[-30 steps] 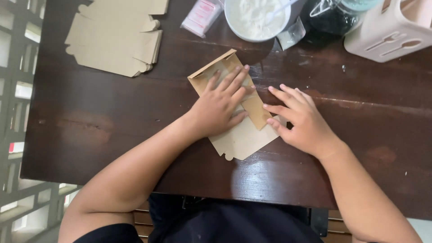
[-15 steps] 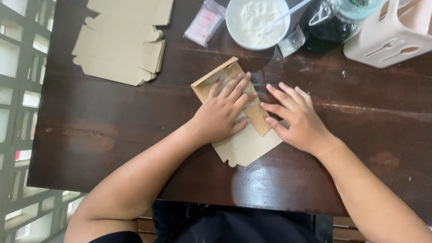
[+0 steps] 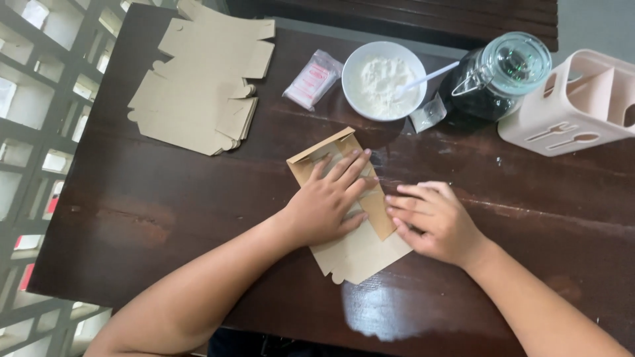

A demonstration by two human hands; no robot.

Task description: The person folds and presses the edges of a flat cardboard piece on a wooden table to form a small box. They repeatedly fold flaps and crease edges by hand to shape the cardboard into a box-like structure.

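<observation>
A flat brown cardboard box blank (image 3: 357, 254) lies on the dark wooden table (image 3: 165, 211), partly folded over along one long edge. My left hand (image 3: 331, 198) lies flat on top of it, fingers spread, pressing it down. Beside it, my right hand (image 3: 433, 221) presses its fingertips against the folded right edge of the cardboard. Neither hand grips the cardboard; both rest on it.
A stack of unfolded cardboard blanks (image 3: 198, 79) lies at the far left. Behind the hands stand a white bowl of white powder (image 3: 383, 79) with a spoon, a small plastic packet (image 3: 312, 79), a dark glass jar (image 3: 496, 76) and a pink cutlery holder (image 3: 582, 102).
The hands have stayed pressed on the cardboard, with the fingers shifting slightly. The camera has tilted, so more of the table's far side shows.
</observation>
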